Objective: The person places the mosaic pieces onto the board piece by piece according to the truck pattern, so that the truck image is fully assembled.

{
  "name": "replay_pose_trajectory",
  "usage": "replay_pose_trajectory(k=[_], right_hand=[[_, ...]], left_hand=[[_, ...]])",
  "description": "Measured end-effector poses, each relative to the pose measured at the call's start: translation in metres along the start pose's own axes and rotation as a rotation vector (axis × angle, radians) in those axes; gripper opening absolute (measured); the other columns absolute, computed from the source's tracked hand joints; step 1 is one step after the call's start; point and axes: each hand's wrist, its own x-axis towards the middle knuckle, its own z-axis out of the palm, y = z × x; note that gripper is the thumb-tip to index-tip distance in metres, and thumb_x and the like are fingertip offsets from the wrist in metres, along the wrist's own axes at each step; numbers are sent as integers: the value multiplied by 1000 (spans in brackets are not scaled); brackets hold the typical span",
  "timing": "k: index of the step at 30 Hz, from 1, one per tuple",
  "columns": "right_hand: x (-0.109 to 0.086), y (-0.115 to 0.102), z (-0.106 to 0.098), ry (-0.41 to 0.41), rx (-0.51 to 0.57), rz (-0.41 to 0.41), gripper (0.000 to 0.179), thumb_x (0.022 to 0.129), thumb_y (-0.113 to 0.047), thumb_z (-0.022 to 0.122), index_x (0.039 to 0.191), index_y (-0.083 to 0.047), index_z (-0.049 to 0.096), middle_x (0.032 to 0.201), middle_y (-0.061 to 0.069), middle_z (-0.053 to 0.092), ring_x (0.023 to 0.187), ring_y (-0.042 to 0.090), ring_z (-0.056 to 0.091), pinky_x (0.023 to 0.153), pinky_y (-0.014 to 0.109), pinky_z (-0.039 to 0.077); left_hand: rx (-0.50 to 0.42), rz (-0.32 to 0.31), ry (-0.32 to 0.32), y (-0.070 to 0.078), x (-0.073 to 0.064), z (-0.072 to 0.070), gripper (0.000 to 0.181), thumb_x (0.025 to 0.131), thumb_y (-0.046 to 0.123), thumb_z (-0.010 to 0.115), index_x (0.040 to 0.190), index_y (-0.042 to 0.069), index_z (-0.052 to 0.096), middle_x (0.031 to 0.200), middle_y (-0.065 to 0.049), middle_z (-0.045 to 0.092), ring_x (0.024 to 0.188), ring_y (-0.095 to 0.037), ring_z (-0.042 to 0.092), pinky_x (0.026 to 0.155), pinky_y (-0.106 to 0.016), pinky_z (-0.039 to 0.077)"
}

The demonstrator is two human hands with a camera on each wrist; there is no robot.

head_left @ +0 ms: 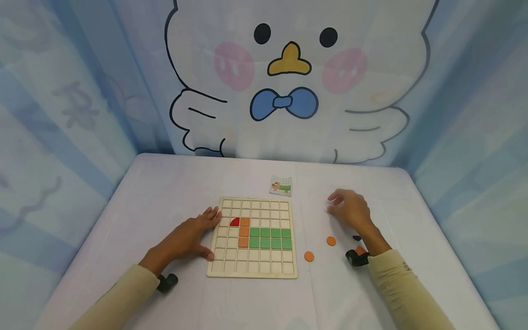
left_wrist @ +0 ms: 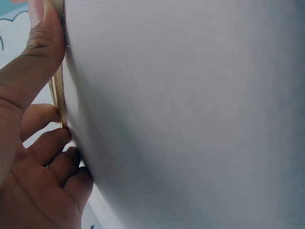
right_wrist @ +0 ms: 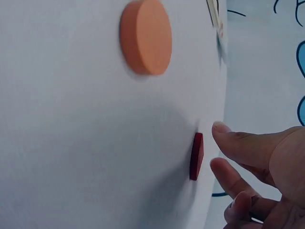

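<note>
A square wooden grid board (head_left: 231, 266) lies on the table, holding several green squares (head_left: 270, 238), orange squares in a column (head_left: 244, 232) and a red quarter-circle (head_left: 235, 222). My left hand (head_left: 191, 236) rests against the board's left edge, thumb low and fingers spread higher up; its thumb (left_wrist: 40, 52) touches the edge in the left wrist view. Right of the board, my right hand (head_left: 350, 210) hovers with fingers loosely bent and nothing between them. In the right wrist view, a dark red piece (right_wrist: 197, 156) lies close to its fingertips; the head view does not show it.
Two orange discs (head_left: 331, 240) lie between the board and my right forearm. A dark piece (head_left: 357, 238) and another orange piece (head_left: 360, 250) sit by the right wrist, partly hidden. A small picture card (head_left: 281, 186) lies behind the board. A printed curtain surrounds the table.
</note>
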Motion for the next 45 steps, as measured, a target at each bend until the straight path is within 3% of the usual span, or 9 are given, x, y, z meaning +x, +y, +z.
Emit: replay_pose_trajectory(k=[6,15,24,31,36,41,45], right_hand=[[3,13,-3,-50,-29,79,26,96,-26,80,116,-9,73,111,17,76,98,35,68,73,43,55],[2,7,-4,-119,-39,79,21,95,-29,82,102,-11,72,99,11,72,90,29,65,71,39,49],[0,-3,6,-99,27,-36,19,95,-21,81,98,-14,63,93,9,72,83,26,61,66,33,44],[-4,-13,8,-85,44,-124,14,90,-20,87,96,-19,75,95,4,77,86,24,61,73,33,47],[-4,-24,11,-56,78,-194,11,87,-22,90,92,-21,80,86,-2,77,82,19,60,74,32,45],[-7,-47,16,-62,110,-245,9,87,-27,89,87,-24,80,83,-8,76,82,16,58,77,32,45],[-11,-71,24,-95,149,-268,11,89,-26,88,90,-24,77,84,-7,74,75,16,53,68,30,43]], left_hand=[[7,3,0,-1,1,1,122,67,39,98,165,5,34,175,-17,25,163,-42,24,126,-65,32],[10,-6,-4,-2,2,2,122,67,39,98,165,6,34,176,-16,25,163,-41,24,126,-65,32],[6,0,-1,0,0,0,122,67,38,98,165,5,35,175,-17,25,163,-42,24,126,-65,33],[2,-6,-1,1,0,0,122,67,38,98,165,6,35,176,-16,25,163,-42,24,126,-64,32],[5,-7,-2,1,0,-1,122,66,38,98,165,6,35,176,-16,25,163,-41,24,126,-65,32],[9,-6,0,1,0,-1,122,66,38,98,165,6,35,176,-16,25,163,-41,24,126,-64,32],[7,-8,-3,1,0,-1,122,66,38,98,165,5,35,175,-16,25,163,-41,24,126,-65,32]])
